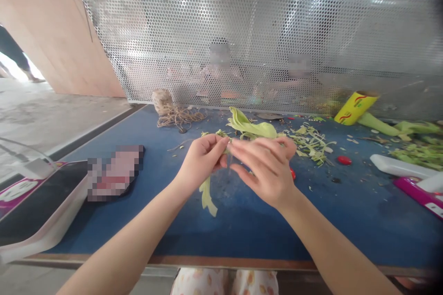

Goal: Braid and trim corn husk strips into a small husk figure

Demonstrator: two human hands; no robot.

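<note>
My left hand [204, 156] is closed in a pinch, its thumb and forefinger on a small bit of pale green leaf. Below its fingers hangs a ragged, pale green leaf strip [208, 198]. My right hand [268, 168] meets it from the other side, fingers bent, with the fingertips at the same small piece; what they grip is too small to make out. Just behind the hands lies a larger curled green leaf [251, 124]. A red round thing [293, 174] shows partly behind my right hand.
Shredded green strips [313, 143], a red piece [344, 160] and a yellow tube [356, 108] lie right. A white-and-purple object [420, 193] is at the right edge. Tangled twine [180, 117], a phone-like slab [117, 173] and a white-rimmed tray [51, 221] are left. A perforated metal screen [221, 18] stands behind.
</note>
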